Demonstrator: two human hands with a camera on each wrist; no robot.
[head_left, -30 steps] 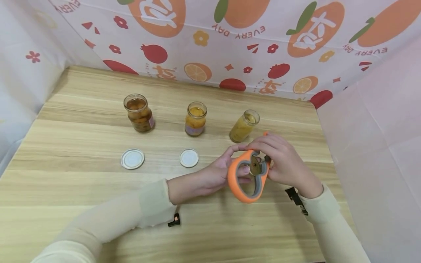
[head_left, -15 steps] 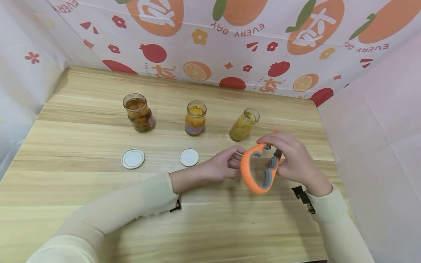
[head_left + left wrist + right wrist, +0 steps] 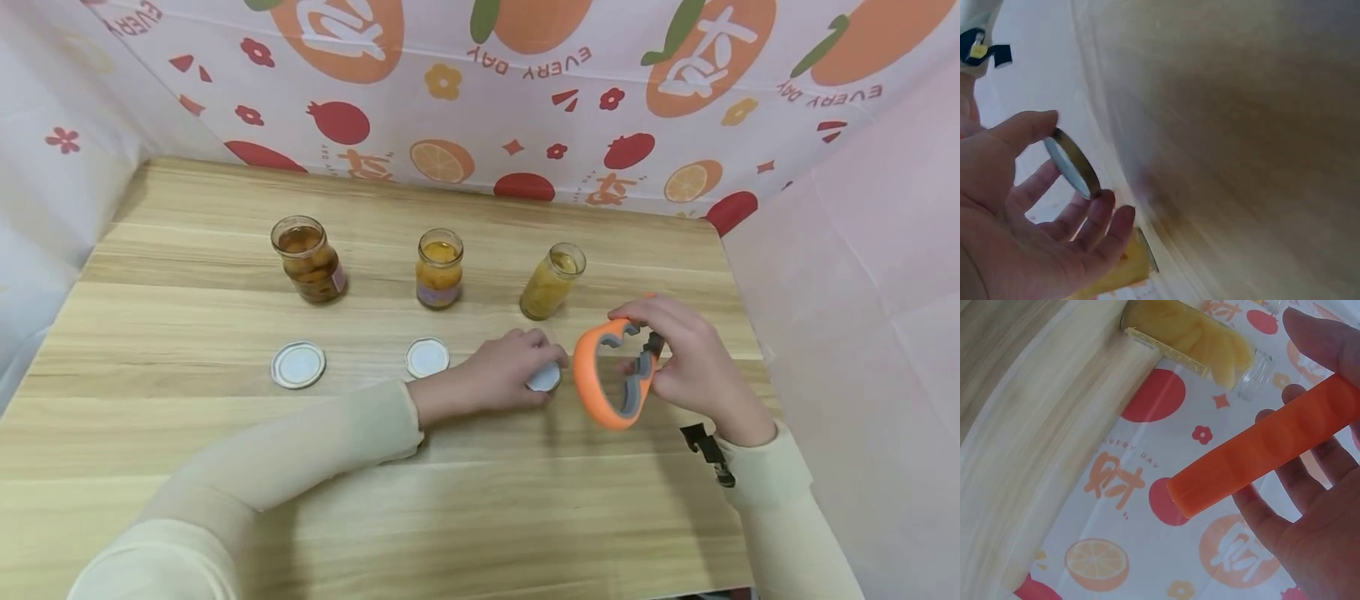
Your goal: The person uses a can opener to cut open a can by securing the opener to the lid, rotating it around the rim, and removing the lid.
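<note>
My left hand [image 3: 506, 371] pinches a small jar lid [image 3: 545, 377] by its edge, palm turned down, over the table right of the two other lids. In the left wrist view the lid [image 3: 1074, 164] shows a brass-coloured rim and a white inside, held between thumb and fingertips. My right hand [image 3: 693, 358] grips an orange jar opener [image 3: 588, 379] with grey toothed inner edges, held up just right of the lid. The right wrist view shows the opener [image 3: 1260, 450] edge-on across the fingers. Behind both hands stands an uncovered slim jar of yellow fruit [image 3: 551, 287].
Two more uncovered jars line the back: a dark brown one [image 3: 311, 267] at left and an orange one [image 3: 439, 275] in the middle. Before them lie a larger white lid [image 3: 297, 365] and a smaller lid [image 3: 427, 357]. A fruit-print curtain [image 3: 517, 100] hangs behind the wooden table [image 3: 465, 517].
The lid, earlier inside the opener, has come out into my left hand, which has turned palm down. My right hand has carried the opener away to the right.
</note>
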